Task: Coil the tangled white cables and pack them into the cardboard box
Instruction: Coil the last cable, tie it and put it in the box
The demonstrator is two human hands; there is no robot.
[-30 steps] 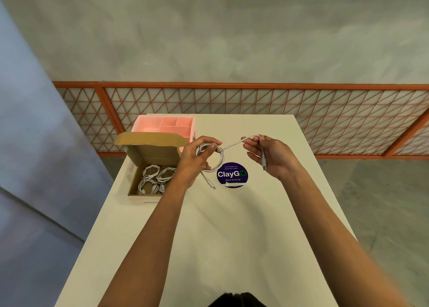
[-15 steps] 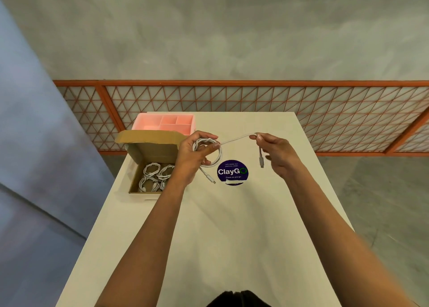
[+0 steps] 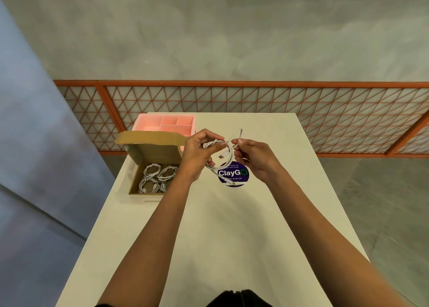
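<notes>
Right hand (image 3: 257, 160) now nearer left hand (image 3: 197, 154), both on half-coiled white cable (image 3: 230, 157).

Left hand (image 3: 197, 153) and right hand (image 3: 255, 158) are side by side above the table (image 3: 232, 237), with the cable (image 3: 228, 158) looped between them. One end hangs over the sticker (image 3: 234, 174) on the tabletop. To the left, at the table's edge, sits the cardboard box (image 3: 153, 153), with coiled cables (image 3: 155, 176) inside. Just behind it is the divided tray (image 3: 162, 123), at the far left corner. Beyond the table runs the railing (image 3: 255, 102).
</notes>
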